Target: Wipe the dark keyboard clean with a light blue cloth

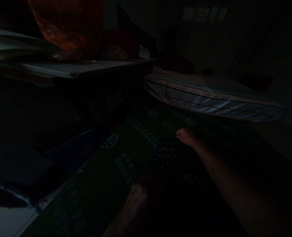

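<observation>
The picture is very dark. My right hand (185, 135) is curled closed at the far end of a bundle of thin black rods (167, 154) with small light tips; whatever its fingers grip is too small or dark to make out. At the near side of the bundle, my left hand (139, 195) is low over the green board, its fingers lost in shadow. The bundle lies on the green board (136, 151), which is printed with pale characters and globe marks.
A mattress with a striped side (210, 100) rests at the board's far end. On the left stands a table (86, 67) with an orange plastic bag (69, 29) and a small box (144, 52) on top. A bluish flat panel (71, 146) is below the table.
</observation>
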`<state>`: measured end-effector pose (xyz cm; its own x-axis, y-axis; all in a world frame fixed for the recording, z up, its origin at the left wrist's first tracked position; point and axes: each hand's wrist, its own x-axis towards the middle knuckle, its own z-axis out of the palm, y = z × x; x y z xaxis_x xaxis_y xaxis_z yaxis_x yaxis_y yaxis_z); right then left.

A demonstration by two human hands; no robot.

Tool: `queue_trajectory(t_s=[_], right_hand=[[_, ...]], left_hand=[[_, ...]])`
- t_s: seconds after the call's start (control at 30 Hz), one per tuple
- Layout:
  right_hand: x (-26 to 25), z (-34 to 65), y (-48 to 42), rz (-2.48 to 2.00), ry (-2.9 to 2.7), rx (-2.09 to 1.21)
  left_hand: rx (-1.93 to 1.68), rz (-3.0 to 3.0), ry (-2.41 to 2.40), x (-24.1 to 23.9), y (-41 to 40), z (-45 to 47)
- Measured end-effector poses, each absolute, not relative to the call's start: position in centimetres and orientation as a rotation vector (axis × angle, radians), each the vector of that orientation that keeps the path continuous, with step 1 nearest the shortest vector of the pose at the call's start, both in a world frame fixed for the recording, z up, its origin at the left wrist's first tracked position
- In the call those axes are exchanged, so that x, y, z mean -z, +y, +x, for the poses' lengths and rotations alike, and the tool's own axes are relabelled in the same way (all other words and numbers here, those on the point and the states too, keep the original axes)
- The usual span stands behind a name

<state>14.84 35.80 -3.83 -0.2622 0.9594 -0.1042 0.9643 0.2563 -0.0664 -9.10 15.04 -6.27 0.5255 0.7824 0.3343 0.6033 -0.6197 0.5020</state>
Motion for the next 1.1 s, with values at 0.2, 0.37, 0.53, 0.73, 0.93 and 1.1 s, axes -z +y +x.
queue_trajectory(t_s=[0.2,0.37,0.53,0.73,0.93,1.1], right_hand=[[2.9,14.9,35.5,1.848,2.515,0.126],[1.5,15.1,32.9,1.824,2.637,0.123],[1.4,15.1,26.2,1.745,3.01,0.349],[3.3,14.7,17.9,1.777,3.082,0.668],[4.2,13.4,14.9,1.789,3.032,0.702],[4.2,12.6,14.7,1.705,3.072,0.595]], left_hand=[[-0.726,2.457,1.153,6.1,15.2,-8.8],[-0.647,2.446,1.173,6.5,15.2,-8.4],[-0.639,2.462,1.195,6.5,15.3,-8.3],[-0.647,2.49,1.157,5.6,15.3,-8.1],[-0.624,2.505,1.172,5.5,15.4,-7.9],[-0.625,2.521,1.149,5.6,15.5,-7.8]])
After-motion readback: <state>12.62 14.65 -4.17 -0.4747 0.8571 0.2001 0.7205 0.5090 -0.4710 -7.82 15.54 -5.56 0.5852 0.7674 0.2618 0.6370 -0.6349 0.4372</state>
